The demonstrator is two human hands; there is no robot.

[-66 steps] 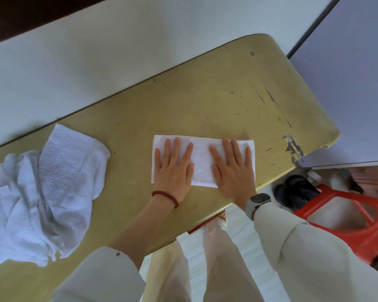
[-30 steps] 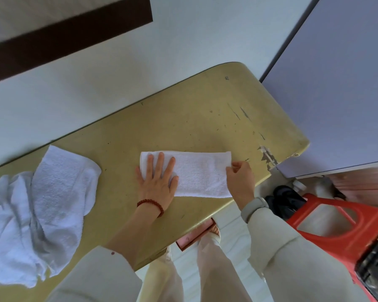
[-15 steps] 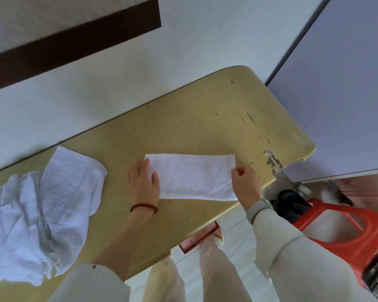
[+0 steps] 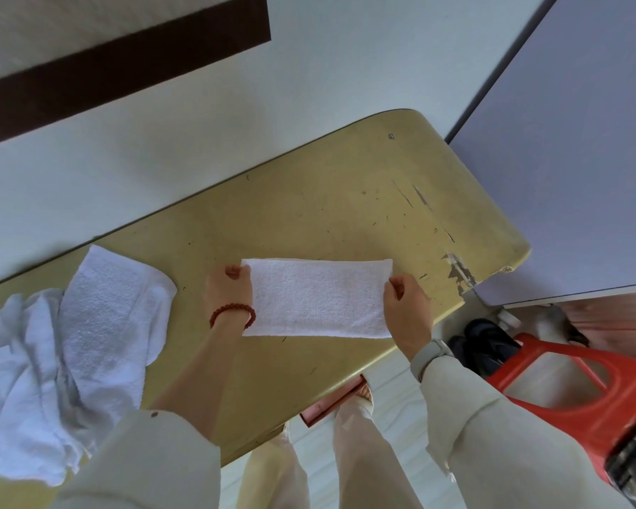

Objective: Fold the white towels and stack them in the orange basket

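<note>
A white towel [image 4: 318,299], folded into a long flat strip, lies on the yellow-green table [image 4: 346,207] near its front edge. My left hand [image 4: 228,292], with a red bead bracelet at the wrist, pinches the strip's left end. My right hand [image 4: 406,303], a watch on its wrist, pinches the right end. A heap of unfolded white towels [image 4: 63,343] lies at the table's left. The orange basket [image 4: 581,391] stands on the floor at the lower right, partly hidden by my right sleeve.
The table's right end is rounded, with chipped paint [image 4: 456,273] at the front corner. A grey cabinet [image 4: 573,159] stands right beside that end. Dark shoes [image 4: 481,339] lie on the floor by the basket. A white wall runs behind the table.
My hands lay flat on the folded towel before. Each has slid outward to an end of the strip and now pinches it. The view has tilted up a little.
</note>
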